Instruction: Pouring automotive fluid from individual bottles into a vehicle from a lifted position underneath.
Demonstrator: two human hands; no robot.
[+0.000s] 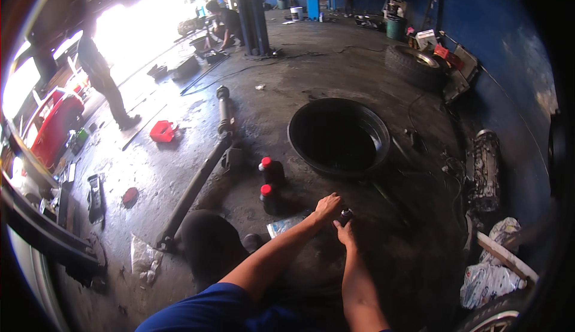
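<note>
My right hand (346, 232) is closed round a small dark object with a pale top (345, 215), perhaps a bottle; its kind is not clear. Just beside its top, my left hand (328, 207) has its fingers bent together, and whatever they pinch is hidden. Both arms reach forward over the dark floor. Two dark bottles with red caps, a nearer one (268, 200) and a farther one (273, 171), stand upright left of my hands. A wide round black tub (298, 152) lies beyond them. Near my left forearm a flat plastic packet (283, 226) rests on the floor.
A long drive shaft (197, 189) lies to the left, with a red container (162, 131) past it. A tyre (413, 71) and a greasy metal part (483, 170) sit along the blue wall. A lift post (251, 20), a crouching person (227, 23) and a standing person (105, 74) are farther off.
</note>
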